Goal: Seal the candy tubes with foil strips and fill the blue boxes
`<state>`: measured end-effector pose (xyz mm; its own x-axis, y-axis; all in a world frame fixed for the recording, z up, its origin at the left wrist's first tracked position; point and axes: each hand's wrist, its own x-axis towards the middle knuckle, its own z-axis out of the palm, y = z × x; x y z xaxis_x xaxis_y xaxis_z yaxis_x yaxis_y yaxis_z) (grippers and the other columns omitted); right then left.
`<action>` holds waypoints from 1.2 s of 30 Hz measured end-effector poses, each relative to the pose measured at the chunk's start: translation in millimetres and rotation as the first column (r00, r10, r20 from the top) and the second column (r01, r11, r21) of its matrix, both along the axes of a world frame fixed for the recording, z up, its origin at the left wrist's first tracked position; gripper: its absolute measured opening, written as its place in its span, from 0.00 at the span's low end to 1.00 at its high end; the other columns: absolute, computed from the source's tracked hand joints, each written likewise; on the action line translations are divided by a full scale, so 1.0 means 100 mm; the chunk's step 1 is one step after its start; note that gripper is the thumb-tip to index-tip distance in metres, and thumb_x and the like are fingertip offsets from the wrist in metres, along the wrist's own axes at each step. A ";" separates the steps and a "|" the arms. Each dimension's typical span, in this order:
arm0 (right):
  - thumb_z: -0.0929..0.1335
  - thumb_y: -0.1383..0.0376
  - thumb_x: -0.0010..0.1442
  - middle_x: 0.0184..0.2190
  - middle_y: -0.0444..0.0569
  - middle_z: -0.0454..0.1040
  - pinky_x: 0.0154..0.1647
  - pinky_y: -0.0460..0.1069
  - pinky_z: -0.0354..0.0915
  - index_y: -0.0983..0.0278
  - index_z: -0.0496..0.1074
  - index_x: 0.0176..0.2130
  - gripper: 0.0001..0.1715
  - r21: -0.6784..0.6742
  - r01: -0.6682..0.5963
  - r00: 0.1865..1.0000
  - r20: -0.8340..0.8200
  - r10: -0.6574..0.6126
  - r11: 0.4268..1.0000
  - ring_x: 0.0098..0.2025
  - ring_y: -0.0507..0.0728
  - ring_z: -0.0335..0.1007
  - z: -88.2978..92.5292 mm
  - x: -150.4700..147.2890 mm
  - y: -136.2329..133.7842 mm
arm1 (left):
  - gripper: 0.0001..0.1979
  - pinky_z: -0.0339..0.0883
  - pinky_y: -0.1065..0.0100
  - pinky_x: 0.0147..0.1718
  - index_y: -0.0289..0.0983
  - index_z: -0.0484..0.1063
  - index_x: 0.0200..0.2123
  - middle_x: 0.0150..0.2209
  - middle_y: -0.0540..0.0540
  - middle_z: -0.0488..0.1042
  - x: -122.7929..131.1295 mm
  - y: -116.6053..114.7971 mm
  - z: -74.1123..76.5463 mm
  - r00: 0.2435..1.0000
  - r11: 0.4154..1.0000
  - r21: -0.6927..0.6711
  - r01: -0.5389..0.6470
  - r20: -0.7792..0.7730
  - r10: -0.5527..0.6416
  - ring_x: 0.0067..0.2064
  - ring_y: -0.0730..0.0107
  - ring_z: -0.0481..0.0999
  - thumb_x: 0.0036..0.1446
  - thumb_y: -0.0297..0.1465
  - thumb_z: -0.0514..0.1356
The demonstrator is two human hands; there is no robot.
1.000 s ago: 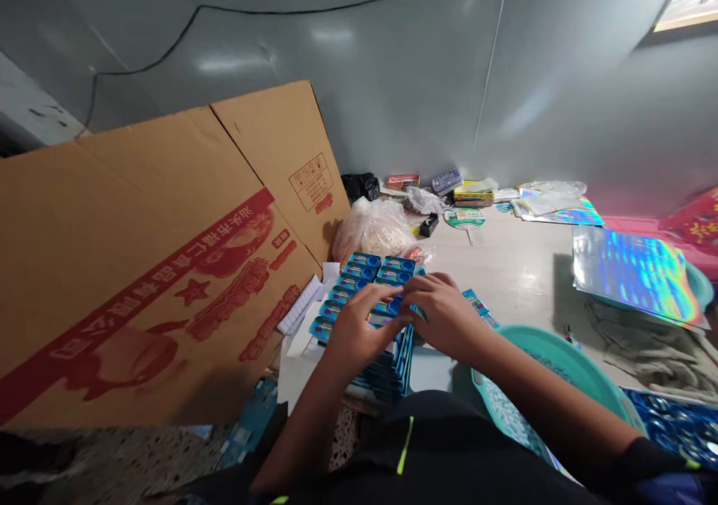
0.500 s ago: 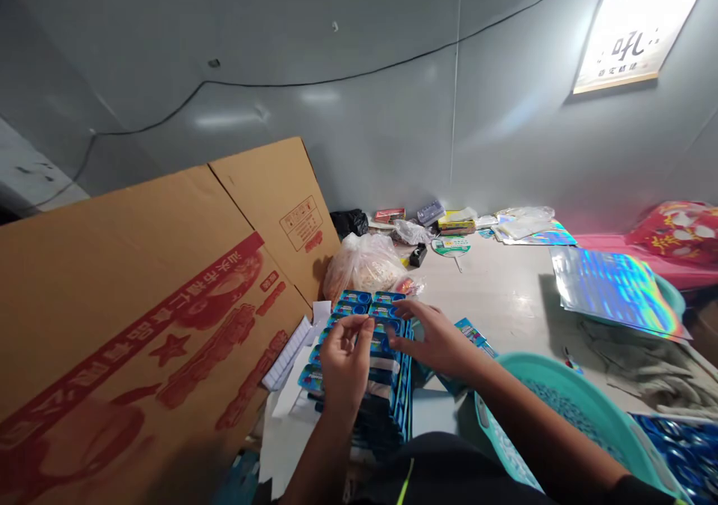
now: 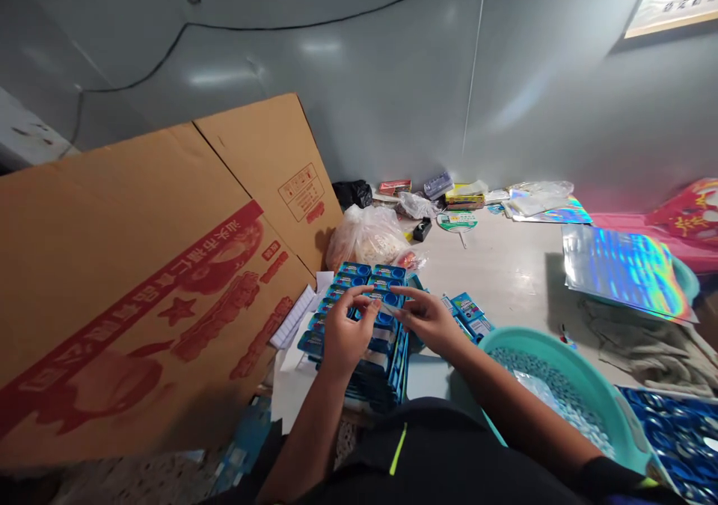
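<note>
My left hand (image 3: 348, 331) is over stacked blue printed cards (image 3: 359, 268), its thumb and index finger pressed together. Facing it, my right hand (image 3: 431, 324) has its thumb and fingertips brought close together. A small pale sliver shows between the two sets of fingertips; it is too small to name. The cards stand in two columns of tall piles, partly covered by my hands. Right of the piles lie several loose blue cards (image 3: 469, 308).
A large cardboard box (image 3: 134, 265) rises on the left. At right is a turquoise basin (image 3: 631, 423) of small pale blue pieces. A knotted plastic bag (image 3: 367, 237) sits behind the piles. Shiny holographic sheets (image 3: 622, 269) and a grey cloth (image 3: 645, 348) lie farther right.
The view has tilted down, showing more of the basin. My right hand's spread fingers have drawn together, and its fingertips now sit nearer the pale sliver by my left hand.
</note>
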<state>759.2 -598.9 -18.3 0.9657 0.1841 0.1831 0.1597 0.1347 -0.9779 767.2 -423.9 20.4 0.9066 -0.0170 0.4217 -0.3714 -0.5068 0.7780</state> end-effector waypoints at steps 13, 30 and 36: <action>0.72 0.54 0.56 0.19 0.33 0.62 0.21 0.44 0.52 0.59 0.61 0.45 0.23 0.257 -0.037 0.989 -0.131 0.072 0.966 0.19 0.48 0.56 -0.23 0.05 0.10 | 0.13 0.73 0.63 0.42 0.39 0.79 0.46 0.39 0.44 0.82 0.04 0.03 -0.08 1.000 0.947 0.321 0.007 -0.004 -0.005 0.39 0.63 0.80 0.61 0.30 0.58; 0.78 0.48 0.47 0.20 0.34 0.54 0.24 0.46 0.50 0.58 0.55 0.29 0.32 0.190 0.256 0.955 -0.199 -0.218 0.948 0.22 0.49 0.49 -0.83 0.07 0.22 | 0.23 0.73 0.58 0.49 0.36 0.69 0.57 0.47 0.40 0.69 0.12 -0.08 -0.06 0.998 0.902 0.431 -0.026 0.066 -0.003 0.36 0.67 0.74 0.58 0.23 0.57; 0.73 0.48 0.55 0.27 0.39 0.61 0.34 0.49 0.56 0.60 0.62 0.33 0.24 0.029 0.294 0.952 -0.104 -0.289 0.955 0.31 0.53 0.57 -0.77 -0.13 0.10 | 0.12 0.71 0.62 0.49 0.38 0.74 0.48 0.44 0.44 0.75 -0.08 0.04 0.02 0.980 0.927 0.375 -0.015 0.190 -0.061 0.44 0.65 0.76 0.63 0.25 0.56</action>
